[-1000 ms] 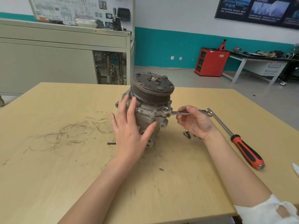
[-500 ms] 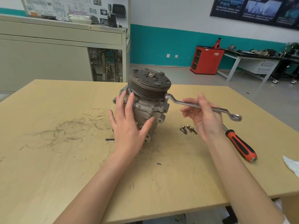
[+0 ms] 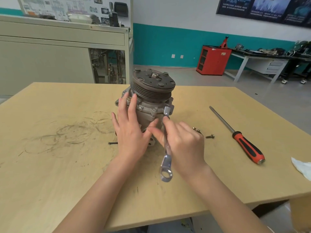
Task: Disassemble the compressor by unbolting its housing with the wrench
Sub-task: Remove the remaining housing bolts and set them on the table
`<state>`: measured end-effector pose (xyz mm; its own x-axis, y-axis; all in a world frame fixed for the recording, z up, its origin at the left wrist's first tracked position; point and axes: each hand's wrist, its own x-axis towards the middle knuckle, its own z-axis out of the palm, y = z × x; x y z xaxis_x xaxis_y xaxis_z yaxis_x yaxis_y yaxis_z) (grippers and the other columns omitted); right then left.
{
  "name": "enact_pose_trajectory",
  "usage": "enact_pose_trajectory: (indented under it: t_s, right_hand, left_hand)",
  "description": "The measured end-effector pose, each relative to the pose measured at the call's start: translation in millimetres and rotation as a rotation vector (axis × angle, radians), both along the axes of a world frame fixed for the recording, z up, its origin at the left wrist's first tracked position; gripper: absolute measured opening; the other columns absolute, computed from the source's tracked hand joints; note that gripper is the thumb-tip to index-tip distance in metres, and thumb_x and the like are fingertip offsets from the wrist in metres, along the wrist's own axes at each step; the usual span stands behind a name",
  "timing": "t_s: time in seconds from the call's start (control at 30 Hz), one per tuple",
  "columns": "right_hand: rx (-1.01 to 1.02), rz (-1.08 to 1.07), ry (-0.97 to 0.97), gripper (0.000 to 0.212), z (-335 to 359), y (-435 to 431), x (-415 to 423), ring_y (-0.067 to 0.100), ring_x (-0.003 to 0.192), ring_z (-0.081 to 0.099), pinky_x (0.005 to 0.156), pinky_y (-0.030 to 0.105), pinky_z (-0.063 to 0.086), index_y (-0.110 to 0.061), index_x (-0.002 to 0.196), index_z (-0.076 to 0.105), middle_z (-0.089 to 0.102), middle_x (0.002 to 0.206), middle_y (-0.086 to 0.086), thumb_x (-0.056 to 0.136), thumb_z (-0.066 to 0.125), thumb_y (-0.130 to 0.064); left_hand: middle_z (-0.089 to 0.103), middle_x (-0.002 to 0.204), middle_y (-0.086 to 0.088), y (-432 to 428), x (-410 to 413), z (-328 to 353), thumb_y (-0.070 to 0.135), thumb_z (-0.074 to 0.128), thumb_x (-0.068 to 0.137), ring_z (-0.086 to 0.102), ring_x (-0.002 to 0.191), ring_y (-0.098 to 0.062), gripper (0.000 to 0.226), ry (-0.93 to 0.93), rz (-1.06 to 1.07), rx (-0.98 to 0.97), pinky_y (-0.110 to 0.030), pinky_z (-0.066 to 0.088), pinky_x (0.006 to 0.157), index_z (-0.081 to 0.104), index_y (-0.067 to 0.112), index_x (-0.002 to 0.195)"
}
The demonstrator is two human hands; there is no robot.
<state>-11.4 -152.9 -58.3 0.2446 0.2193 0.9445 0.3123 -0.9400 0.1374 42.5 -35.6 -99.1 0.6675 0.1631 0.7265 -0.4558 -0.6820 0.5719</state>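
Compressor (image 3: 151, 93) unbolting underway: left hand (image 3: 130, 135) braces it, grip spread; right hand (image 3: 185, 143) pinches the wrench (image 3: 166, 159). Next needs a firm swing.

Scuffed wooden table (image 3: 50, 165) — compressor (image 3: 151, 105), screwdriver (image 3: 242, 140), loose bolts (image 3: 210, 136), white rag (image 3: 303, 167)

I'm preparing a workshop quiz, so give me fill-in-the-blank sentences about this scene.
The right hand grips a shiny metal ring ____.
The left hand rests flat against the grey metal compressor, whose grooved pulley faces ____.
The red-and-black-handled screwdriver lies on the wooden table, touched by ____ hand.
Missing: wrench; up; neither.
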Motion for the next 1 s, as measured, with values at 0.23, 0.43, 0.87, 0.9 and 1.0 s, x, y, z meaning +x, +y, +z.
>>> enact_pose_trajectory:
  t_s: [0.23, 0.43, 0.87, 0.9, 1.0]
  right_hand:
    - [-0.093, -0.198, 0.017, 0.043, -2.2, 18.5, 1.6, 0.011, 0.044, 0.051, 0.040, 0.022, 0.035, -0.007, 0.070, 0.072, 0.051, 0.047, -0.003, 0.082, 0.063, -0.047]
    - [-0.194, -0.216, -0.003, 0.055, -3.4, 19.8, 1.1, 0.011, 0.045, 0.052, 0.042, 0.022, 0.036, -0.003, 0.076, 0.075, 0.052, 0.047, -0.002, 0.089, 0.044, -0.047]
    - [-0.009, 0.157, 0.102, 0.024, -16.3, -14.7, 6.2, 0.019, 0.048, 0.052, 0.040, 0.028, 0.043, 0.002, 0.085, 0.072, 0.059, 0.055, 0.003, 0.088, 0.060, -0.018]
    - [0.060, 0.208, 0.112, 0.022, -17.0, -14.3, 7.4, 0.019, 0.049, 0.053, 0.040, 0.029, 0.044, 0.002, 0.084, 0.072, 0.061, 0.057, 0.004, 0.088, 0.060, -0.016]
    - [0.204, 0.303, 0.139, 0.020, -24.4, -14.7, 10.0, 0.016, 0.054, 0.059, 0.048, 0.029, 0.051, 0.001, 0.086, 0.072, 0.067, 0.065, 0.004, 0.086, 0.059, -0.013]
  left_hand:
    - [0.027, 0.155, -0.013, -3.7, -4.7, 9.3, 0.038, 0.059, 0.083, 0.025, 0.145, -0.037, 0.074, 0.000, -0.014, -0.050, -0.070, 0.019, 0.110, 0.027, 0.017, 0.146]
    - [0.026, 0.155, -0.015, -5.1, -8.8, 14.0, 0.049, 0.046, 0.083, 0.026, 0.144, -0.036, 0.077, 0.008, -0.041, -0.087, -0.068, 0.022, 0.108, 0.032, 0.006, 0.146]
    - [0.025, 0.157, -0.011, 0.7, 1.5, 0.3, 0.048, 0.058, 0.085, 0.022, 0.145, -0.027, 0.075, -0.049, -0.018, -0.012, -0.067, 0.025, 0.109, 0.024, 0.024, 0.147]
    - [0.026, 0.157, -0.011, 0.7, 1.6, 0.4, 0.049, 0.057, 0.085, 0.022, 0.145, -0.027, 0.075, -0.046, -0.016, -0.008, -0.067, 0.025, 0.109, 0.024, 0.024, 0.147]
    - [0.027, 0.157, -0.013, 1.5, 0.2, 1.3, 0.048, 0.057, 0.086, 0.022, 0.144, -0.028, 0.076, -0.034, -0.015, 0.002, -0.068, 0.025, 0.109, 0.025, 0.019, 0.148]
